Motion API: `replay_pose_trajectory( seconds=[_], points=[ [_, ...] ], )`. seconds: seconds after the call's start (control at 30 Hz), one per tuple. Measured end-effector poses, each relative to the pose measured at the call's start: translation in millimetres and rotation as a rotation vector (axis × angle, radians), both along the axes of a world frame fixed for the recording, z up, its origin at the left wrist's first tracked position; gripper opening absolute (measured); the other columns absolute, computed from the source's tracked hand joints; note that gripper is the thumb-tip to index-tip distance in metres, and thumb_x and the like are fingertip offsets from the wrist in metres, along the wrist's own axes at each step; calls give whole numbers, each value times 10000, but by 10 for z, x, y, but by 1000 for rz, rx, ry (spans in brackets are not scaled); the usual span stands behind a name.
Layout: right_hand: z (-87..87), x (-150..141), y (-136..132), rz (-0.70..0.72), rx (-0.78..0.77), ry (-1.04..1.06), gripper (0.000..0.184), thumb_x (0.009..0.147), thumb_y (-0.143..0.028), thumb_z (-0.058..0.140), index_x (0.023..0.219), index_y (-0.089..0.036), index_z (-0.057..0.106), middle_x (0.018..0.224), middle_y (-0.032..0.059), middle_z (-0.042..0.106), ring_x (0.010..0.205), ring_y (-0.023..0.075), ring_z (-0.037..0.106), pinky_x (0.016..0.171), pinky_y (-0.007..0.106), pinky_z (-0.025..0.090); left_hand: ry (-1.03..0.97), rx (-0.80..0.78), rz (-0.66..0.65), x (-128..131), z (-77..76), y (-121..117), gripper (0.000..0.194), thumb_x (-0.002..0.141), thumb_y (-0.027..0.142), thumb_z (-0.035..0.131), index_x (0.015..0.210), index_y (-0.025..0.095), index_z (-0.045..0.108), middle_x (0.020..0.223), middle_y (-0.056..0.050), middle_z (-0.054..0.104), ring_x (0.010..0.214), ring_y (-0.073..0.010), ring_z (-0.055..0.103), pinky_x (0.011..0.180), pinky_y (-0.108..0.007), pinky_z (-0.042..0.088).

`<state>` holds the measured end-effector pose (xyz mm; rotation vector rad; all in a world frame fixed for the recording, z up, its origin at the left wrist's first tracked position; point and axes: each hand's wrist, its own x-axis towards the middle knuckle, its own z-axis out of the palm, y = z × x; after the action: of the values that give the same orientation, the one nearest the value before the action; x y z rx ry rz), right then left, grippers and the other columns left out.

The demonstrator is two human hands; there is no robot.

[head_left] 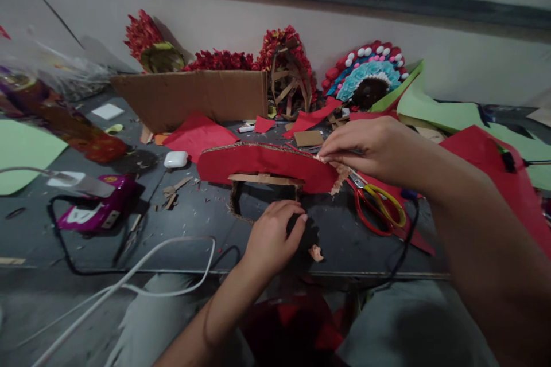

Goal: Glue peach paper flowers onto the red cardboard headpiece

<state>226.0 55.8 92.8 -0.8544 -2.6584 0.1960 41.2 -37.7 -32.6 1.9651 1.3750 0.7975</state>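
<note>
A curved cardboard piece faced in red paper (262, 161) stands on the dark table, with a brown cardboard band (235, 200) looping below it. My left hand (275, 232) is closed over the right side of this band, partly hiding it. At the upper right edge of the red piece, my right hand (365, 146) pinches a small pale bit that looks like torn paper. Ragged brown paper (340, 178) hangs from the piece's right end. Just beneath my right hand lie scissors with red and yellow handles (379, 206). A crumpled paper scrap (316, 253) rests near the table's front edge.
Behind stand a cardboard sheet (193, 100), a red-flowered frame (290, 71) and a blue-and-red decorated headpiece (370, 77). Red paper (495, 178) and green paper (439, 103) spread at right. At left are a white earbud case (175, 159), a purple device (103, 206) and a white cable (167, 243).
</note>
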Motion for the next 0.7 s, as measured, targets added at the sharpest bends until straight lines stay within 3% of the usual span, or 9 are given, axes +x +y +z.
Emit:
replay_pose_trajectory(
  seconds=[0.7],
  points=[
    [-45,1,8,-2,104,-20,195,826,-194,509,817,-196,704,814,28,706,758,164,648,700,280,499,19,-13,0,3,9,-3,167,866,252,453,907,186,600,1019,-73,644,974,-219,570,872,-372,436]
  ],
)
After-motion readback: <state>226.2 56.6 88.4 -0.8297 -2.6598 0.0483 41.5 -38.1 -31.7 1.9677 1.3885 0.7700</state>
